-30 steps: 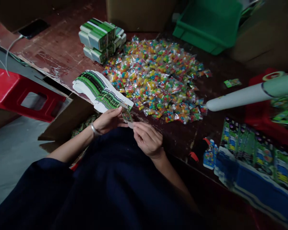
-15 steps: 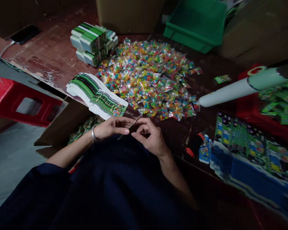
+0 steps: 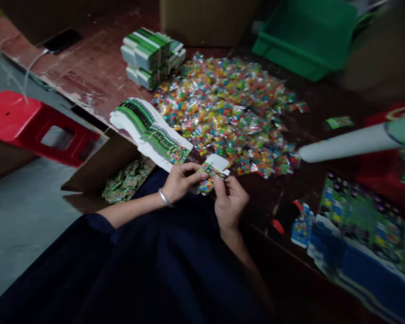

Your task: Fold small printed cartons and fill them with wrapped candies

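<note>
Between my two hands is a small printed candy box [image 3: 207, 185], green with coloured candy pictures and a white flap standing up. My left hand [image 3: 180, 182], with a silver bangle at the wrist, pinches its left side. On the right side, the thumb and fingers of my right hand [image 3: 231, 200] close on the box near its flap. Just beyond lies a fanned stack of flat green-and-white box blanks [image 3: 151, 130]. A broad heap of clear bags of coloured candies [image 3: 222, 112] spreads over the table behind my hands.
Below the table edge at left, an open carton [image 3: 87, 166] holds several small green packs [image 3: 126, 182]. Bundled blanks [image 3: 148, 56], a green tray [image 3: 303, 49] and a phone [image 3: 62, 41] lie farther back. At right are a white tube [image 3: 351, 141] and blue-green printed sheets [image 3: 364, 243].
The box was nearly edge-on and dark between my fingers; now its printed face and white flap show. My view has shifted, so the table things appear farther right.
</note>
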`<state>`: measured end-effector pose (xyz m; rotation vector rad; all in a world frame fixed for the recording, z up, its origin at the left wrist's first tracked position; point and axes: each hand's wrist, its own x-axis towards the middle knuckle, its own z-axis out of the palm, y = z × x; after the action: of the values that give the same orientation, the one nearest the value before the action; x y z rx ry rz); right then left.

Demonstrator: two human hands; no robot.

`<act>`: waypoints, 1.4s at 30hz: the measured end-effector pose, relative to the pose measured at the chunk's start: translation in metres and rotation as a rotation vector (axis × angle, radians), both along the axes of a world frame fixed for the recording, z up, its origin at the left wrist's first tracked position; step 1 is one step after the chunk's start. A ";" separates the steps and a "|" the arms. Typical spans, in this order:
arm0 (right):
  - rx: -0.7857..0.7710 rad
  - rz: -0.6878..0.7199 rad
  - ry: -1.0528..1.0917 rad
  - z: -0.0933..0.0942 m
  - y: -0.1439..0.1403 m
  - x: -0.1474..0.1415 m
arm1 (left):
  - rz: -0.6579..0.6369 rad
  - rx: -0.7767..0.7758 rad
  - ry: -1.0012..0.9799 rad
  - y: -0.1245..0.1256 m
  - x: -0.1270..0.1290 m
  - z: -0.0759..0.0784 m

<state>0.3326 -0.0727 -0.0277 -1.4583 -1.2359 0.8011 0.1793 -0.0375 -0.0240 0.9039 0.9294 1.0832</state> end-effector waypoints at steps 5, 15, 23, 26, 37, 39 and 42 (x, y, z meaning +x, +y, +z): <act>0.156 -0.173 0.018 -0.011 0.006 -0.005 | 0.121 0.223 0.011 -0.002 0.008 -0.011; 0.298 -0.120 -0.114 -0.005 0.008 -0.004 | -0.296 0.292 0.061 0.005 -0.017 -0.002; 0.307 -0.024 0.073 0.007 0.013 -0.002 | -0.213 0.114 -0.035 0.003 -0.015 0.015; 0.278 0.079 0.147 0.014 0.016 0.000 | -0.212 0.100 -0.026 0.003 -0.015 0.019; -0.076 0.265 0.161 0.034 0.029 0.025 | -0.298 0.288 0.203 0.002 -0.027 0.029; -0.059 0.278 0.119 0.036 0.030 0.024 | -0.296 0.273 0.183 0.001 -0.027 0.029; 0.075 0.259 -0.020 0.039 0.026 0.020 | -0.260 0.263 0.180 0.000 -0.028 0.029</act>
<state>0.3524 -0.0465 0.0109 -1.2637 -1.4742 0.9038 0.1515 -0.0374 0.0053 1.3187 0.7982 0.9221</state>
